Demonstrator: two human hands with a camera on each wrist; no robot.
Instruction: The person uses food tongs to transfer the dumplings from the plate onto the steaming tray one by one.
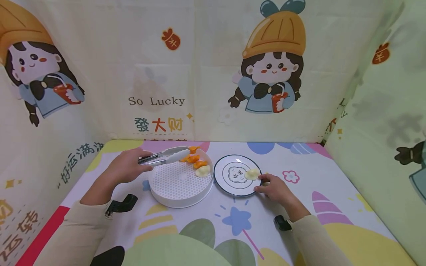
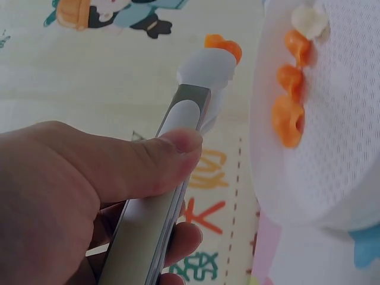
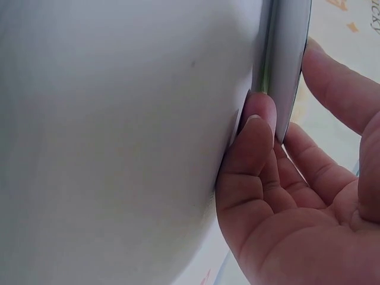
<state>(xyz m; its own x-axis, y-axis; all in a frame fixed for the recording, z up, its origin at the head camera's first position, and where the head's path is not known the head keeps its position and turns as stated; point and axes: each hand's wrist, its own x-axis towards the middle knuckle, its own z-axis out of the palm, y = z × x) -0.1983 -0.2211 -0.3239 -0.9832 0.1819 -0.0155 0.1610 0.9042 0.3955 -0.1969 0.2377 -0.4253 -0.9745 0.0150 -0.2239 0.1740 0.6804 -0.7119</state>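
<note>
My left hand [image 1: 126, 167] grips a pair of metal tongs [image 2: 148, 228] with pale tips. An orange dumpling [image 2: 228, 47] shows at those tips, over the far side of a round white steamer tray [image 1: 173, 184] with a perforated floor. Along the tray's right side lie several more orange dumplings [image 2: 288, 122] and a cream-coloured one [image 1: 203, 171]. My right hand [image 1: 275, 189] pinches the right rim of a white plate [image 1: 222, 168] with a dark blue edge, thumb on one face and fingers on the other. A cream dumpling [image 1: 252, 174] sits on the plate beside the fingertips.
The steamer tray and plate stand side by side on a table with a colourful printed cloth [image 1: 239, 218]. Printed fabric walls [image 1: 213, 74] rise behind and on both sides. Black wrist mounts [image 1: 124, 204] are on both forearms.
</note>
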